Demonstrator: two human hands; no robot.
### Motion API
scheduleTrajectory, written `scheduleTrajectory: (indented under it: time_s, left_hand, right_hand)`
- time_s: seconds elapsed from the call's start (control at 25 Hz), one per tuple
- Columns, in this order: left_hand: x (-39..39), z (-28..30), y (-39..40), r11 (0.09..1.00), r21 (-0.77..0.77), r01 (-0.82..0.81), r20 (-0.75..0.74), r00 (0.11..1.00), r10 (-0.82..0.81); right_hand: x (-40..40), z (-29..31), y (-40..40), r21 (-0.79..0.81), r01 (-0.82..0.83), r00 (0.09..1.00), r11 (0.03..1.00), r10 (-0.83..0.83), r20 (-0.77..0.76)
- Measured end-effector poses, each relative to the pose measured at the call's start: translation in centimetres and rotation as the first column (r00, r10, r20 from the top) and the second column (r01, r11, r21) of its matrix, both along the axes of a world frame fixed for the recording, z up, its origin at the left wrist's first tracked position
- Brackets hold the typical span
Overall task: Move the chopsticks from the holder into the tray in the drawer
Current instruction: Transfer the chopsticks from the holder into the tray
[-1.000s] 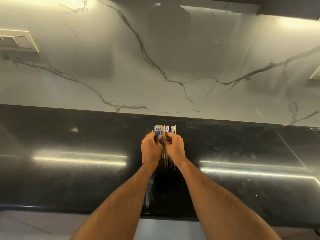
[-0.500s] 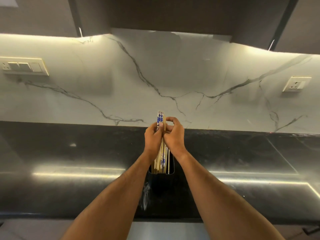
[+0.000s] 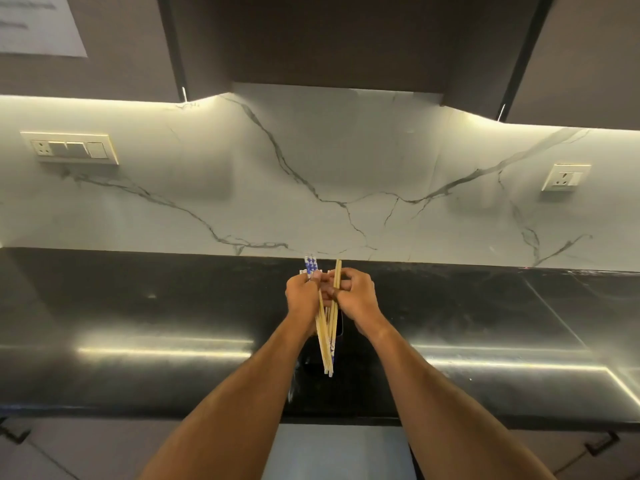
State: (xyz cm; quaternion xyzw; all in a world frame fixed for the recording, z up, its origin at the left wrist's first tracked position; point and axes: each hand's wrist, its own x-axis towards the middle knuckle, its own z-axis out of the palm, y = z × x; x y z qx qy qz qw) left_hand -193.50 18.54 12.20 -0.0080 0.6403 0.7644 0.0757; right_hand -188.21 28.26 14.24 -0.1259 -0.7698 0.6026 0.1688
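Note:
A bundle of pale wooden chopsticks [image 3: 327, 344], some with blue-and-white patterned tops, hangs upright over the black counter. My left hand [image 3: 303, 294] and my right hand [image 3: 356, 294] both grip the bundle near its upper end, fingers curled round it. The lower tips fan out in front of a dark holder [image 3: 341, 323], which is mostly hidden behind the sticks and my hands. I cannot tell whether any tips still sit inside it. No drawer or tray is in view.
The glossy black countertop [image 3: 138, 323] runs left to right, backed by a white veined marble wall [image 3: 346, 174]. A switch plate [image 3: 69, 148] sits at left and a socket [image 3: 565, 177] at right. Dark cabinets [image 3: 311, 39] hang overhead. A drawer handle [image 3: 602, 442] shows at lower right.
Both hands have lifted the chopstick bundle upward out of the holder, and more of the stick length now shows below my hands. The camera has tilted up.

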Motion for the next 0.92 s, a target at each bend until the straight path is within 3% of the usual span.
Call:
scheduleTrajectory:
  time_s: [0.12, 0.24, 0.28, 0.36, 0.4, 0.44, 0.52, 0.68, 0.8, 0.92]
  left_hand:
    - [-0.2, 0.6, -0.6, 0.985, 0.112, -0.130, 0.221, 0.970, 0.102]
    - [0.0, 1.1, -1.8, 0.986, 0.157, -0.050, 0.407, 0.913, -0.019]
    - [0.0, 1.1, -2.4, 0.982, 0.185, 0.034, 0.430, 0.896, -0.112]
    - [-0.3, 1.6, -3.4, 0.952, 0.248, 0.180, 0.440, 0.855, -0.277]
    - [-0.5, 1.8, -3.8, 0.939, 0.270, 0.213, 0.464, 0.825, -0.321]
    - [-0.7, 2.1, -4.1, 0.931, 0.278, 0.236, 0.496, 0.795, -0.350]
    - [-1.1, 2.6, -4.3, 0.914, 0.299, 0.275, 0.525, 0.752, -0.398]
    - [-1.4, 2.4, -4.4, 0.938, 0.311, 0.154, 0.534, 0.788, -0.306]
    - [-1.4, 1.5, -4.0, 0.915, 0.404, 0.009, 0.567, 0.783, -0.258]
    - [-1.9, 1.0, -3.6, 0.939, 0.341, -0.037, 0.563, 0.808, -0.173]
  right_hand:
    - [1.3, 0.3, 0.5, 0.148, 0.135, 0.973, 0.980, -0.103, -0.205]
    - [2.9, 1.0, 0.6, 0.435, 0.074, 0.918, 0.897, 0.109, -0.381]
    - [3.5, 1.2, 0.1, 0.590, -0.018, 0.907, 0.807, 0.262, -0.329]
    - [4.4, 0.8, -0.8, 0.876, -0.178, 0.847, 0.448, 0.522, -0.095]
    - [4.6, 0.2, -1.1, 0.942, -0.185, 0.799, 0.280, 0.600, -0.021]
    - [4.7, -0.4, -1.1, 0.970, -0.163, 0.760, 0.182, 0.650, 0.006]
    - [4.9, -1.2, -0.8, 0.985, -0.133, 0.725, 0.111, 0.688, 0.020]
    - [4.8, -2.6, 0.0, 0.985, -0.168, 0.654, -0.043, 0.743, 0.144]
    - [4.8, -3.4, 0.2, 0.984, -0.164, 0.660, -0.074, 0.733, 0.165]
    - [5.2, -3.9, 0.1, 0.988, -0.133, 0.672, -0.080, 0.725, 0.149]
